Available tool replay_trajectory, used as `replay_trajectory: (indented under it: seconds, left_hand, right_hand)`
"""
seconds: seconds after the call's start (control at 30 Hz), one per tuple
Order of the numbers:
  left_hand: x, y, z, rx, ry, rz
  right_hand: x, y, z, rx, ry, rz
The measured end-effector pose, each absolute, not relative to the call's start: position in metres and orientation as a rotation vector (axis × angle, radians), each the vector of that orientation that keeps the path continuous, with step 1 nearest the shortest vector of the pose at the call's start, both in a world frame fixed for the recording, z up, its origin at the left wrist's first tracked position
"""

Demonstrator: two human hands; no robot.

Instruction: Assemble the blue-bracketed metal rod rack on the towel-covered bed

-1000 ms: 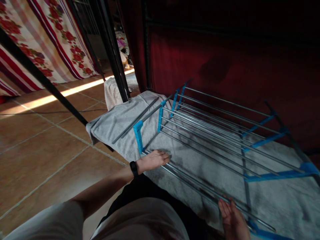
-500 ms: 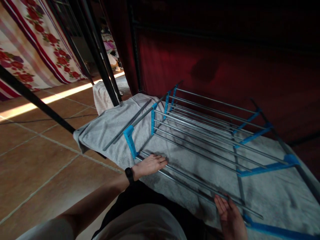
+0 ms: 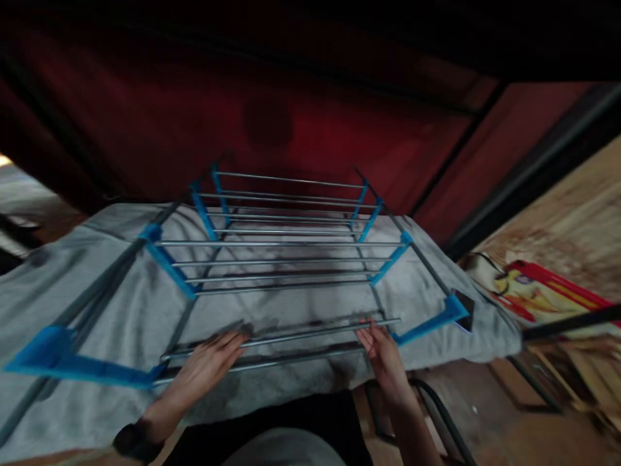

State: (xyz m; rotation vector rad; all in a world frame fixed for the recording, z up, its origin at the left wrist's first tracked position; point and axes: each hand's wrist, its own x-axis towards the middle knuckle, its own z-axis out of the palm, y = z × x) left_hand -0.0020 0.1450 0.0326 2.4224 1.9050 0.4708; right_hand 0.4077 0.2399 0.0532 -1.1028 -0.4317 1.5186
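Both hands lie flat and open, gripping nothing, left hand (image 3: 206, 366) and right hand (image 3: 383, 349) on the rack's nearest metal rod (image 3: 291, 338), which runs crosswise between them.

A home: drying rack (image 3: 286, 259), grey towel (image 3: 121, 310), red curtain (image 3: 272, 123).

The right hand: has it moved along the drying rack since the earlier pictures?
Yes. The right hand slid leftward along the near rods, away from the rack's right blue end bracket.

1 head-worn view, looking forward and down, close over the blue-and-steel wire drying rack (image 3: 286, 259), red curtain (image 3: 272, 123) behind
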Motion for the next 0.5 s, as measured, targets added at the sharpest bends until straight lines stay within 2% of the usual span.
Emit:
replay_trajectory:
  seconds: [0.5]
  left_hand:
    - [-0.026, 0.159, 0.028, 2.655, 1.701, 0.664]
  right_hand:
    - [0.404, 0.224, 0.085, -1.037, -0.398, 1.489]
